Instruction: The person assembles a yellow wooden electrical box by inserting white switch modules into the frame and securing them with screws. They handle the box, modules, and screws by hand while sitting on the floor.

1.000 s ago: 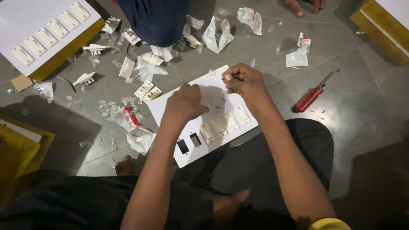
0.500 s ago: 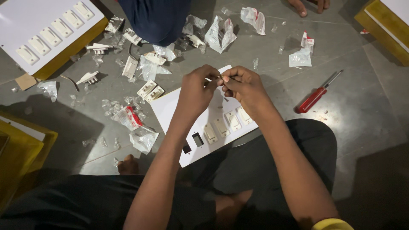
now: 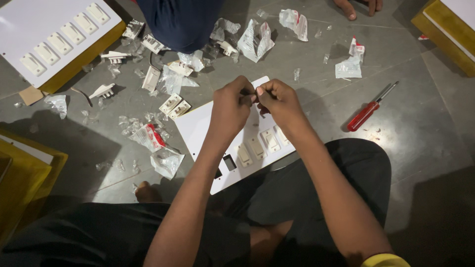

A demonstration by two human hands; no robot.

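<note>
My left hand (image 3: pixel 231 105) and my right hand (image 3: pixel 276 100) meet above a white switch plate (image 3: pixel 198 129) that rests partly on my lap. Both pinch a small item between their fingertips; it is too hidden to name. The plate carries several white switches (image 3: pixel 257 147) in a row and a dark empty cutout (image 3: pixel 229 162) to their left.
A red-handled screwdriver (image 3: pixel 365 113) lies on the grey floor to the right. Torn clear wrappers (image 3: pixel 255 40) and loose white switches (image 3: pixel 174 106) are scattered ahead. A finished white switch plate (image 3: pixel 29 29) sits far left on a yellow box (image 3: pixel 84 62). Another person (image 3: pixel 180 22) sits opposite.
My left hand rose from the plate to meet my right hand, and both now pinch a small item together above the plate.
</note>
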